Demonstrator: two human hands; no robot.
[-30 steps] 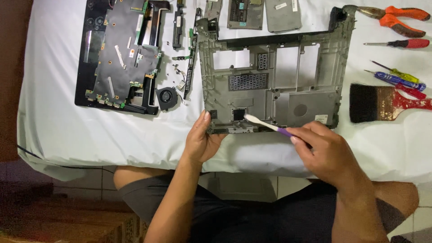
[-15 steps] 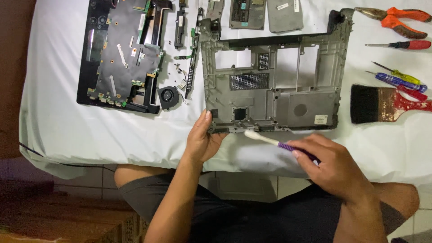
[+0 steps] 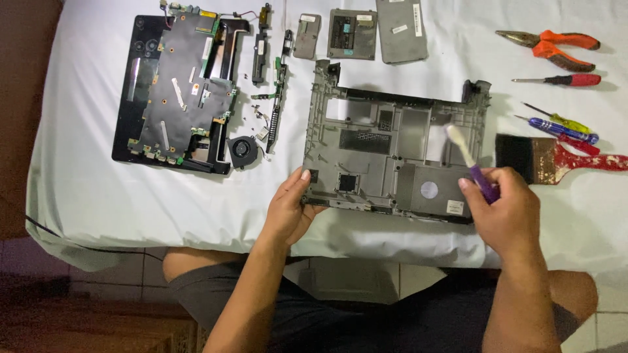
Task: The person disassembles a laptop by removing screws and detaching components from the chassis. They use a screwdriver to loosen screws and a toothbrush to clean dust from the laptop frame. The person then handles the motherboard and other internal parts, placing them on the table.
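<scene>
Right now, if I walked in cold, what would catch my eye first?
Probably the grey laptop base shell in the middle of the white-covered table, steadied by the left hand while the right hand holds a purple-handled toothbrush over it. A stripped circuit board assembly lies left; orange pliers and a paintbrush lie right.

Laptop base: grey plastic laptop base shell point(image 3: 392, 153), gutted, lying flat at the table's near centre.
Toothbrush: purple-handled toothbrush point(image 3: 470, 162), tilted, white head over the shell's right side.
</scene>
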